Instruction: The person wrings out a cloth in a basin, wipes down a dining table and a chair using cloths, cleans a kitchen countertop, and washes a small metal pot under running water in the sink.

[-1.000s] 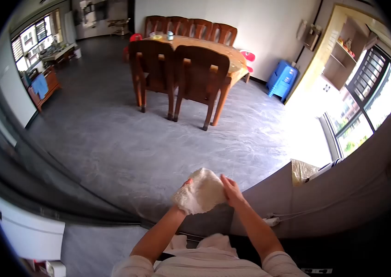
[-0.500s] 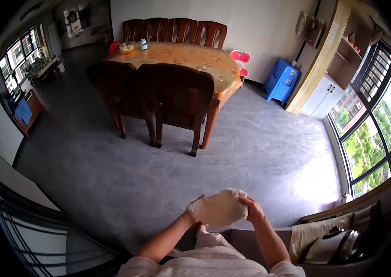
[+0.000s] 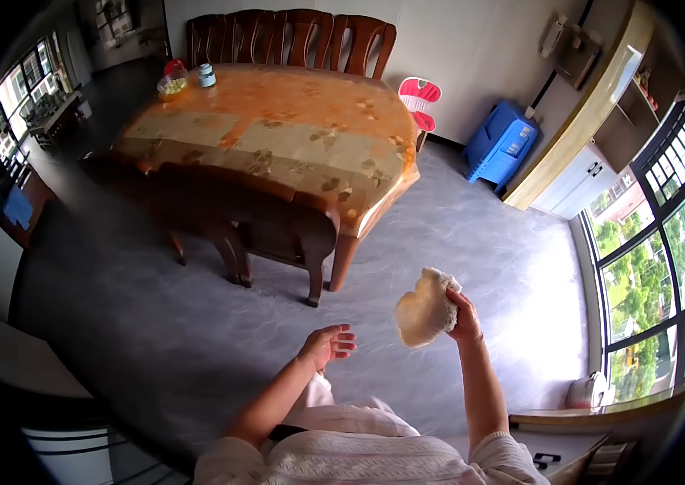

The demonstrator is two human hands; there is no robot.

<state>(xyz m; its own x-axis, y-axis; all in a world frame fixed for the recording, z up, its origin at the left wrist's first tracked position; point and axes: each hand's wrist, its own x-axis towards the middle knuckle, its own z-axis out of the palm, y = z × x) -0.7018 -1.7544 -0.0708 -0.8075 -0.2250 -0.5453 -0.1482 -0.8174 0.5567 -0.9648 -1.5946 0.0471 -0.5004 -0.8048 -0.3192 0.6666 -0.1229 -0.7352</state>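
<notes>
Over a grey floor [image 3: 391, 259], a person's right hand [image 3: 465, 317] is gripping a pale, fluffy-edged cloth [image 3: 425, 309] by its right side, the forearm standing nearly upright from a white sleeve [image 3: 497, 459]. The cloth is hanging in the air ahead of the body, between the two arms and higher than the other hand. The left hand [image 3: 328, 346] is holding nothing, its fingers parting and pointing right toward the cloth without touching it, while that forearm is slanting inward from the lower left. The cloth is covering part of the right hand's fingers, and its far face is staying out of sight. Both upper arms are running off the bottom edge, and the legs are mostly hiding below the shirt [image 3: 366, 457]. Beyond, a dark chair [image 3: 286, 222] is blocking the near edge of a patterned bench [image 3: 253, 145], where a small jar [image 3: 206, 76] is standing beside a bowl [image 3: 171, 87] whose contents are proving hard to make out. Black lens edges are swallowing the corners, and the room at far left is sinking into shadow.
</notes>
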